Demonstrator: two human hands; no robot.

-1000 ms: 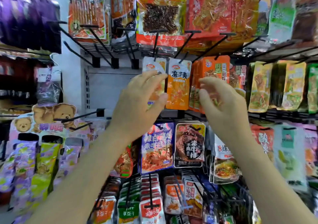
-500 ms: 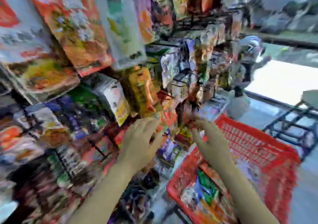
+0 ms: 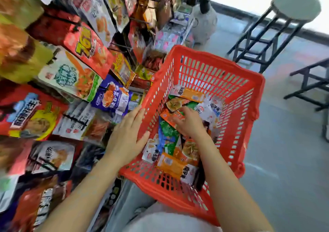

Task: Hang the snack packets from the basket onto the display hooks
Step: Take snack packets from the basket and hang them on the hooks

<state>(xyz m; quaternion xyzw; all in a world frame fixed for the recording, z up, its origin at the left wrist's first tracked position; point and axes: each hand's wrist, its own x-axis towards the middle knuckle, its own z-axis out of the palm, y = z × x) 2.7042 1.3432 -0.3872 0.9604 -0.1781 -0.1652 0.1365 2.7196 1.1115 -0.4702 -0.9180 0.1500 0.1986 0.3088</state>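
Observation:
A red plastic basket stands to my right, holding several small snack packets in orange, green, white and blue. My right hand is inside it, fingers spread down on an orange packet; whether it grips the packet cannot be told. My left hand rests flat with spread fingers on the basket's left rim and holds nothing. The display rack fills the left side, thick with hanging snack packets that hide most of its hooks.
A round grey stool with black legs stands on the grey floor beyond the basket. Another black frame is at the right edge. A pale jug-like object sits at the rack's far end.
My view has swung down and right from the hooks to the basket. Both hands dropped from the hanging packets: the right went into the basket, the left onto its rim.

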